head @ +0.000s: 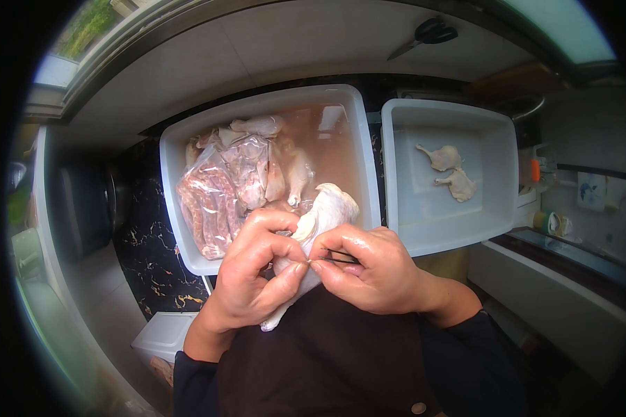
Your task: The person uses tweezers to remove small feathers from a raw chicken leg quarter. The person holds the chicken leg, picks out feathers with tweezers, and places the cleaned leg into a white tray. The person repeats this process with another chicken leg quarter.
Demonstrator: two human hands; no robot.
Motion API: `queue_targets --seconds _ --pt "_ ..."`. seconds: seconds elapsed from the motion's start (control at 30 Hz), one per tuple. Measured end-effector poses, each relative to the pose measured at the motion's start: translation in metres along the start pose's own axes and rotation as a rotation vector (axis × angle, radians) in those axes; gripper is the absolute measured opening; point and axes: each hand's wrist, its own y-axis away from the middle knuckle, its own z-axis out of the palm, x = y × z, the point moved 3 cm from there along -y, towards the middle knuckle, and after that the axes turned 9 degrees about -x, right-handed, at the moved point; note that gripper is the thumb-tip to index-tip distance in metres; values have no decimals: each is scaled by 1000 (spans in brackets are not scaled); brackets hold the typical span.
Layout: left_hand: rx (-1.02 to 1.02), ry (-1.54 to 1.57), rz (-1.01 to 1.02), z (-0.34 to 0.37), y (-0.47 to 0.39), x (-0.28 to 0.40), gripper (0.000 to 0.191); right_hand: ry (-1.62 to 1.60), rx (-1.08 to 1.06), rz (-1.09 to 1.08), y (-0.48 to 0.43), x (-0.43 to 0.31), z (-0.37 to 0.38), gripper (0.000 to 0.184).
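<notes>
A raw, pale poultry leg (pixel 329 215) with its skin on is held in front of me, its bony end pointing down towards my apron. My left hand (pixel 261 271) grips the leg from the left side. My right hand (pixel 373 266) keeps dark, thin tweezers (pixel 340 256) tucked in its fingers. The thumb and forefinger of both hands meet at the skin in the middle of the leg, pinching a tiny bit too small to make out. Part of the leg is hidden behind the hands.
Beyond my hands, a white plastic tub (pixel 368 156) holds pinkish water, poultry legs and bagged meat (pixel 206 198). Another white tub (pixel 396 208), to the right, holds two poultry legs (pixel 456 185). Scissors (pixel 429 35) lie on the ledge behind. The countertop (pixel 148 245) is black and veined.
</notes>
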Motion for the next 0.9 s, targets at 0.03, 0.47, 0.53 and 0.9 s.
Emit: queue_targets --seconds 0.03,0.47,0.53,0.9 --pt "-3 7 -14 0 0 1 14 6 -13 3 0 0 -1 13" --pt "-45 38 -40 1 2 0 15 -37 -71 19 1 2 -2 12" --pt "-48 28 -31 1 2 -1 15 -32 -70 11 1 3 -1 12" --pt "-80 98 -24 4 3 -1 14 -59 -97 9 3 0 0 12"
